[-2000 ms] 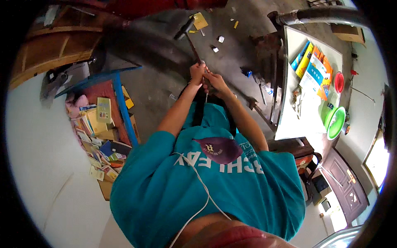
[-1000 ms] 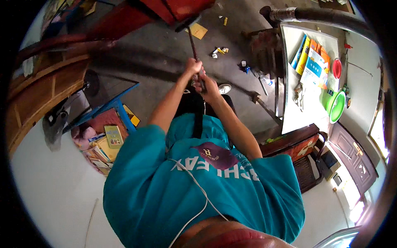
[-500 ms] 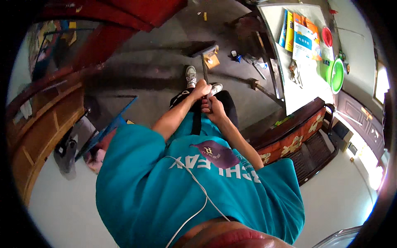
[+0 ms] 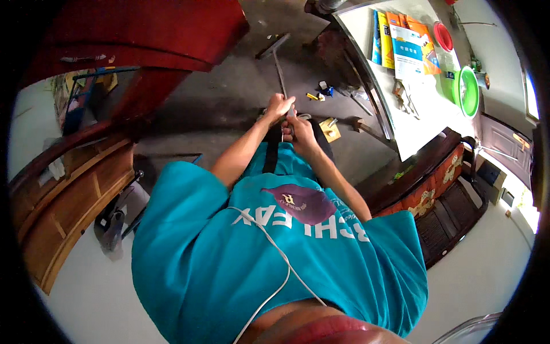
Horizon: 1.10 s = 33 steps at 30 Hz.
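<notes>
My left hand (image 4: 279, 106) is closed around the handle of a long-handled broom (image 4: 279, 70), higher up the picture than my right hand (image 4: 300, 133). My right hand grips the same handle closer to my body. The broom's narrow, dark head (image 4: 273, 46) is on the grey floor ahead of me, turned at a slant; its bristles are hard to make out. A tan square piece (image 4: 329, 130) lies on the floor beside my right leg. Farther off are a small yellow piece (image 4: 312, 96) and some blue-and-white litter (image 4: 325, 89).
At the right stands a white-topped table (image 4: 421, 135) with colourful booklets (image 4: 407, 49), a green basin (image 4: 468, 92) and a red bowl (image 4: 442, 36). A dark wooden bench (image 4: 441, 226) is nearer on that side. Red-covered furniture (image 4: 154, 34) and a wooden piece (image 4: 74, 206) bound the left.
The broom head has moved away from me and slightly left. The tan piece, formerly beside the head, now lies closer to my right leg. Both hands keep their grip.
</notes>
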{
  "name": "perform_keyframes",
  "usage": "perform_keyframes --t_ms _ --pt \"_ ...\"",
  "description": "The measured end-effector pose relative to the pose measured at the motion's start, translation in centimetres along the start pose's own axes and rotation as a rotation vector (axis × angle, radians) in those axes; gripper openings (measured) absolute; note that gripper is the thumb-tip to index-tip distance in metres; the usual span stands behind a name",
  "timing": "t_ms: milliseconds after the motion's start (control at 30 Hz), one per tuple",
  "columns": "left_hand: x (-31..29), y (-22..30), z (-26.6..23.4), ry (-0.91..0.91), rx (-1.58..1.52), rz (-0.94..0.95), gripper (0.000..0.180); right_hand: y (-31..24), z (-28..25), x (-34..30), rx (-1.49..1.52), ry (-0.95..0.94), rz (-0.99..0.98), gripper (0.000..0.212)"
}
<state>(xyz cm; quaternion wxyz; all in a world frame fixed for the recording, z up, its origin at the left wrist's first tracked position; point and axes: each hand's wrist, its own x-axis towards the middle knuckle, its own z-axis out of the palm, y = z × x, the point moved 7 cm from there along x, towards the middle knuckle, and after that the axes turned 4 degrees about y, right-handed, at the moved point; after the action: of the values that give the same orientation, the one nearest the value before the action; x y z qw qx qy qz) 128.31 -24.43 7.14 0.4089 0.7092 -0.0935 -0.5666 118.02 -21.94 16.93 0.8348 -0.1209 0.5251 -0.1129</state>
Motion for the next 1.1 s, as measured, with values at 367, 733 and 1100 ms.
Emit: perform_keyframes --t_ms 367,733,1100 --pt "14.6 10.2 -4.0 0.092 0.091 0.097 0.019 -9.5 7.1 14.0 0.133 -0.076 0.075 0.012" --pt "24.0 7.4 -8.9 -0.08 0.635 -0.013 0.04 -9.3 9.6 19.6 0.17 0.122 0.172 0.012" --pt "10.7 -5.2 3.8 -0.356 0.877 -0.04 0.038 1.7 -3.1 7.0 0.536 0.193 0.155 0.008"
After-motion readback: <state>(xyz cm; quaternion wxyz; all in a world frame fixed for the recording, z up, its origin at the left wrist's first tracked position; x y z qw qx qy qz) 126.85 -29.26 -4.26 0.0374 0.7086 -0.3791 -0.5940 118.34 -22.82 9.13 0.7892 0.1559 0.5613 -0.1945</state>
